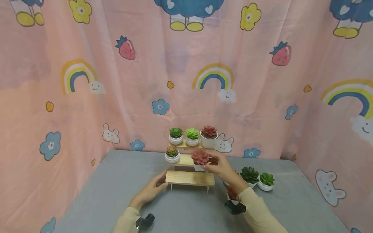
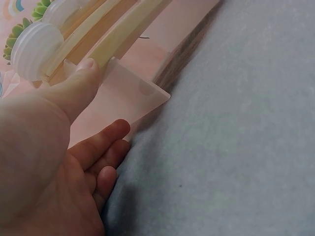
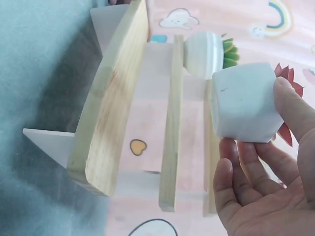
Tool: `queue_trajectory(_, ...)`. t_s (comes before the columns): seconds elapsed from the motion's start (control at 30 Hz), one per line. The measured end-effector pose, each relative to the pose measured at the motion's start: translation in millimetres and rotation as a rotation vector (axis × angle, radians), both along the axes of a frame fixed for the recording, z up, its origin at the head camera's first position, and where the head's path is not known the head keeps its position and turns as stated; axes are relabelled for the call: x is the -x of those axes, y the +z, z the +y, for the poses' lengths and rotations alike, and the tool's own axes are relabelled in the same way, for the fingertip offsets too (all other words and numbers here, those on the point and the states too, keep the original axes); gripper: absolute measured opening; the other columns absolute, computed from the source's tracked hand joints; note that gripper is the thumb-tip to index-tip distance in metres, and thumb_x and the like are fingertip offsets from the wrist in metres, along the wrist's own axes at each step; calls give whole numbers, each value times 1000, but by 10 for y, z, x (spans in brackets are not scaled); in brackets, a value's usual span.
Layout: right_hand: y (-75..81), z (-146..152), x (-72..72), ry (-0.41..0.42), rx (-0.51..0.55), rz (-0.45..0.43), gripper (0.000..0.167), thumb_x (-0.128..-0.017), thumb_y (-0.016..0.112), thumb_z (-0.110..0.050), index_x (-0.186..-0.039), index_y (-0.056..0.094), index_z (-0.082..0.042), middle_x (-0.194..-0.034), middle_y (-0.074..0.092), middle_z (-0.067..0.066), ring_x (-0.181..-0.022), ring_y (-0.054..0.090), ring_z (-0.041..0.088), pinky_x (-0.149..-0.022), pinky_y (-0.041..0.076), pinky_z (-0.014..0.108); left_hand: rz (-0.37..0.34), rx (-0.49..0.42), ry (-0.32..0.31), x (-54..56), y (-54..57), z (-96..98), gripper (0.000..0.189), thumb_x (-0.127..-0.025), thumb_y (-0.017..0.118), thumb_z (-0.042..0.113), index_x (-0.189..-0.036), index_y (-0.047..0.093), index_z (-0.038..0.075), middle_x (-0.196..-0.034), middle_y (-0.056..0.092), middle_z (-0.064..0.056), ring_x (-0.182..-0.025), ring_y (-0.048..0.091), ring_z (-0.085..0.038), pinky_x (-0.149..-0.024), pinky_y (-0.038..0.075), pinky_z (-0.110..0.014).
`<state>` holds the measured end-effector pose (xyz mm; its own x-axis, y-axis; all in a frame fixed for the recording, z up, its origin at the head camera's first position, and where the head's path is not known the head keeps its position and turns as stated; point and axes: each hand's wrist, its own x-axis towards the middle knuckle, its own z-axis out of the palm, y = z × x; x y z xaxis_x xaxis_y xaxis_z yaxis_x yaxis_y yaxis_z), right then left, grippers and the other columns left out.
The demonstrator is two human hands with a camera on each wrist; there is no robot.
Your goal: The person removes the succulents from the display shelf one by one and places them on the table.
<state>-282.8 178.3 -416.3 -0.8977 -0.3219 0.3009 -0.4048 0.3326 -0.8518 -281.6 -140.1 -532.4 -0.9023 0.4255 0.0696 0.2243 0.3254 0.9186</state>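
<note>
A three-step wooden display stand (image 1: 189,178) with pale translucent side supports stands on the table. My left hand (image 1: 149,191) holds the left end of its lowest step, thumb against the board edge and the other fingers beside the side support (image 2: 128,91); the index finger is mostly hidden. With my right hand (image 1: 223,170) I grip a reddish-pink artificial succulent (image 1: 199,156) in a white angular pot (image 3: 246,102), held in front of the middle step's right part. A brownish-green succulent (image 1: 172,154) sits at that step's left end.
The top step carries a dark green succulent (image 1: 175,134), a bright green one (image 1: 192,136) and a red one (image 1: 209,136). Right of the stand, green succulents (image 1: 249,176) (image 1: 265,181) stand on the grey table (image 1: 99,197), others partly behind my right arm. A patterned pink cloth (image 1: 186,48) hangs behind.
</note>
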Motion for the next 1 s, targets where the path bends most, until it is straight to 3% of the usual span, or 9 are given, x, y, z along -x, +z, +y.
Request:
queue_trajectory(0.17,42,87,-142,13,0,-1,50,-90,73,-6,-138,60,-1,-129,65,21,-102,65,8,-88,57,27,-6,5,27,1,-11,-9,66,-103,57,31,-160,30,14,-151,51,-19,-138,49,-38,-118,34,-61)
queue_trajectory(0.5,44,399,-421,-84,-26,-38,53,-92,74,-13,-140,57,0,-128,67,21,-100,67,6,-81,58,23,-8,17,33,-15,-25,-1,65,-103,57,32,-160,30,15,-151,52,-19,-136,50,-38,-116,36,-61)
queue_trajectory(0.7,33,622,-524,-145,-39,-43,56,-93,73,-12,-141,53,6,-126,67,26,-100,68,2,-81,58,21,-2,7,36,0,-19,15,64,-103,58,29,-160,31,17,-150,52,-19,-137,50,-38,-115,36,-62)
queue_trajectory(1.0,12,940,-621,-162,-75,-20,57,-93,71,-8,-143,49,10,-130,63,31,-102,61,-10,-82,56,17,8,7,16,18,-26,8,65,-103,57,30,-160,30,15,-150,52,-20,-136,50,-39,-116,36,-62)
